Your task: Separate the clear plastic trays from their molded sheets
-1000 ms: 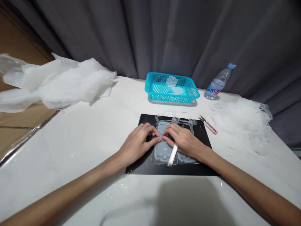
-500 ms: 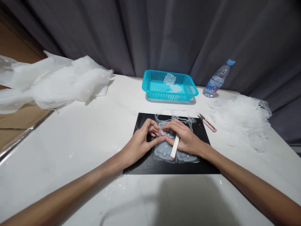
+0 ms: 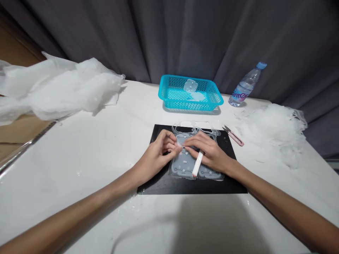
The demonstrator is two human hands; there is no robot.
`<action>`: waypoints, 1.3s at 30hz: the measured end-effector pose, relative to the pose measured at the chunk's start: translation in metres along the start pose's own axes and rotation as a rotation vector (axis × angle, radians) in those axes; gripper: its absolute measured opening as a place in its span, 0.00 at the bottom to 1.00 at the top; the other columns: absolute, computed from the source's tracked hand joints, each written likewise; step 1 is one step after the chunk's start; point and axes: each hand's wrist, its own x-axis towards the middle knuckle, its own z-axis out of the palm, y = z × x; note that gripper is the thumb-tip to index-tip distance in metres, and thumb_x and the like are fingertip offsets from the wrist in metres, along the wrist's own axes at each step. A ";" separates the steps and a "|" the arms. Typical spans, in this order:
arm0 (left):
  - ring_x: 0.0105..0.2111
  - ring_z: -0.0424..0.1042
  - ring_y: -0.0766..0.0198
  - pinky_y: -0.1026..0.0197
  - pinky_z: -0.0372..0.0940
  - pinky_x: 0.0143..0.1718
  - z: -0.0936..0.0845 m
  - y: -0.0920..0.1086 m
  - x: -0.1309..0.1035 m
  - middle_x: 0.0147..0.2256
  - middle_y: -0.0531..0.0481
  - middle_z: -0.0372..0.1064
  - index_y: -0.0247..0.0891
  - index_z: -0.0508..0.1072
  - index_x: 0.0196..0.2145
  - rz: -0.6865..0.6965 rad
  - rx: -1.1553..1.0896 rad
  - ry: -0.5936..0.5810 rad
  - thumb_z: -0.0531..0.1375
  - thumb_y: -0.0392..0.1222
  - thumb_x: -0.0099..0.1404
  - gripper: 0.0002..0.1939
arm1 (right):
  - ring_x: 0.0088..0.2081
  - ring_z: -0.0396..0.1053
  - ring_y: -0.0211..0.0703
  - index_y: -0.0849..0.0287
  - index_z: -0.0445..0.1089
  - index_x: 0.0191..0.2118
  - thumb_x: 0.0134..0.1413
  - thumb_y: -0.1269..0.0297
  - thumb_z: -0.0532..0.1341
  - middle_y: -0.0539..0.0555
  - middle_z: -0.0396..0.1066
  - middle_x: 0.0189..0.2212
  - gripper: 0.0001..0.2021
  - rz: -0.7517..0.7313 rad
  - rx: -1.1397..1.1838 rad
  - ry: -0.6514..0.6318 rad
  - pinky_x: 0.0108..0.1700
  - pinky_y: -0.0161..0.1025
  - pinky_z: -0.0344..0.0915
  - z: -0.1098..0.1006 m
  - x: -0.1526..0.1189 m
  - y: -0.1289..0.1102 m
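A translucent moulded sheet [image 3: 182, 165] with rounded square panels lies on a black mat [image 3: 159, 185]. At its upper edge are cut-out openings. Over the sheet's left side, my left hand [image 3: 165, 150] is closed, thumb and fingers pinched at the sheet's middle; what they grip is too small to make out. My right hand [image 3: 209, 151] is closed around a slim white-handled tool [image 3: 198, 164], its handle slanting toward me out of the palm. The tool's working end is hidden beneath the fingers. The fingertips of both hands nearly meet.
A blue basket [image 3: 192, 106] holding translucent pieces stands behind the mat. Right of it are a water bottle [image 3: 242, 90], pink-handled thread snips [image 3: 233, 135] and a heap of translucent scraps [image 3: 275, 134]. A pile of filmy white sheets [image 3: 66, 88] lies at the left.
My left hand has shifted slightly left, and its fingertips have drawn a little apart from the right hand's. The white-handled tool stays in my right hand. The view has tilted slightly.
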 end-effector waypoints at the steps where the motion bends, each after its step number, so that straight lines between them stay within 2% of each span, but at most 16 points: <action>1: 0.33 0.70 0.66 0.61 0.67 0.39 0.001 0.000 0.000 0.33 0.56 0.66 0.43 0.64 0.46 -0.003 -0.011 0.002 0.66 0.48 0.72 0.14 | 0.45 0.74 0.49 0.56 0.72 0.51 0.74 0.68 0.57 0.58 0.80 0.44 0.07 -0.010 -0.022 0.005 0.49 0.50 0.71 0.000 0.000 0.000; 5: 0.33 0.69 0.67 0.62 0.66 0.37 0.005 0.001 0.000 0.33 0.56 0.65 0.43 0.63 0.45 0.009 -0.002 0.018 0.67 0.46 0.71 0.15 | 0.44 0.72 0.49 0.58 0.72 0.48 0.73 0.69 0.57 0.59 0.79 0.43 0.07 -0.058 -0.128 -0.011 0.48 0.48 0.70 0.000 0.000 -0.002; 7: 0.32 0.68 0.67 0.62 0.66 0.37 0.007 0.002 0.000 0.33 0.56 0.66 0.43 0.63 0.44 0.012 0.031 0.025 0.66 0.45 0.71 0.14 | 0.42 0.71 0.49 0.58 0.72 0.45 0.73 0.69 0.57 0.58 0.78 0.41 0.07 -0.024 -0.180 -0.021 0.47 0.47 0.69 0.001 0.003 -0.003; 9: 0.31 0.68 0.67 0.62 0.65 0.36 0.008 0.004 0.000 0.34 0.56 0.66 0.42 0.63 0.42 0.010 0.083 0.037 0.66 0.44 0.70 0.13 | 0.39 0.70 0.48 0.57 0.71 0.41 0.71 0.69 0.57 0.56 0.77 0.38 0.06 0.092 -0.183 0.016 0.44 0.46 0.67 0.003 0.006 -0.004; 12: 0.31 0.69 0.65 0.61 0.66 0.35 0.008 0.005 0.000 0.32 0.56 0.67 0.42 0.64 0.42 -0.014 0.120 0.030 0.66 0.42 0.68 0.13 | 0.34 0.68 0.44 0.56 0.68 0.38 0.69 0.68 0.59 0.52 0.74 0.34 0.04 0.325 -0.087 0.140 0.39 0.41 0.64 0.007 0.009 -0.002; 15: 0.30 0.69 0.65 0.61 0.65 0.35 0.006 0.004 0.002 0.31 0.57 0.67 0.42 0.63 0.42 -0.040 0.107 0.011 0.66 0.41 0.66 0.14 | 0.31 0.66 0.40 0.56 0.65 0.39 0.69 0.67 0.58 0.50 0.70 0.31 0.04 0.432 0.005 0.201 0.35 0.38 0.61 0.009 0.008 0.000; 18: 0.30 0.69 0.65 0.61 0.65 0.35 0.003 0.004 0.004 0.30 0.57 0.68 0.41 0.64 0.42 -0.069 0.065 0.032 0.67 0.41 0.65 0.14 | 0.31 0.66 0.39 0.56 0.65 0.41 0.70 0.66 0.57 0.50 0.69 0.34 0.03 0.384 0.054 0.242 0.35 0.37 0.62 0.010 0.004 0.001; 20: 0.30 0.69 0.65 0.62 0.64 0.34 0.001 0.006 0.005 0.29 0.56 0.68 0.39 0.68 0.40 -0.091 0.056 0.029 0.66 0.45 0.66 0.12 | 0.32 0.66 0.38 0.56 0.64 0.42 0.71 0.67 0.56 0.51 0.69 0.36 0.02 0.326 0.055 0.255 0.36 0.37 0.64 0.011 0.002 -0.001; 23: 0.31 0.67 0.65 0.63 0.62 0.34 -0.001 0.012 0.006 0.30 0.54 0.67 0.37 0.73 0.38 -0.075 0.100 0.006 0.60 0.52 0.73 0.14 | 0.34 0.68 0.41 0.56 0.64 0.47 0.71 0.70 0.55 0.52 0.69 0.37 0.04 0.198 -0.034 0.187 0.37 0.38 0.66 0.012 0.002 -0.004; 26: 0.31 0.65 0.66 0.64 0.60 0.34 -0.001 0.018 0.004 0.31 0.55 0.68 0.38 0.75 0.38 -0.019 0.161 -0.001 0.57 0.52 0.76 0.16 | 0.37 0.70 0.45 0.59 0.66 0.52 0.71 0.70 0.55 0.55 0.72 0.37 0.08 0.065 -0.177 0.116 0.41 0.41 0.68 0.013 0.005 -0.007; 30: 0.30 0.65 0.66 0.64 0.60 0.33 0.002 0.019 0.001 0.30 0.55 0.69 0.39 0.76 0.38 0.027 0.243 0.011 0.58 0.50 0.76 0.14 | 0.37 0.71 0.46 0.60 0.70 0.50 0.75 0.63 0.56 0.55 0.74 0.35 0.09 0.039 -0.213 0.060 0.42 0.42 0.67 0.011 0.008 -0.010; 32: 0.28 0.65 0.67 0.64 0.60 0.32 0.002 0.017 0.001 0.28 0.55 0.69 0.38 0.75 0.34 0.022 0.269 0.033 0.59 0.49 0.74 0.14 | 0.37 0.72 0.45 0.58 0.72 0.44 0.75 0.62 0.55 0.55 0.76 0.35 0.09 0.117 -0.154 0.062 0.42 0.41 0.66 0.009 0.010 -0.008; 37: 0.24 0.69 0.65 0.64 0.64 0.28 -0.003 0.013 0.004 0.21 0.55 0.69 0.38 0.72 0.26 -0.100 0.226 0.115 0.58 0.43 0.66 0.12 | 0.32 0.71 0.43 0.55 0.66 0.35 0.69 0.62 0.57 0.50 0.73 0.30 0.08 0.649 -0.050 0.342 0.36 0.39 0.61 -0.002 0.012 0.005; 39: 0.21 0.69 0.64 0.63 0.65 0.26 -0.007 0.012 0.006 0.19 0.54 0.69 0.39 0.71 0.24 -0.166 0.233 0.107 0.57 0.43 0.63 0.12 | 0.33 0.72 0.46 0.54 0.64 0.35 0.67 0.61 0.56 0.50 0.74 0.30 0.08 0.750 -0.099 0.379 0.37 0.39 0.60 -0.006 0.012 0.010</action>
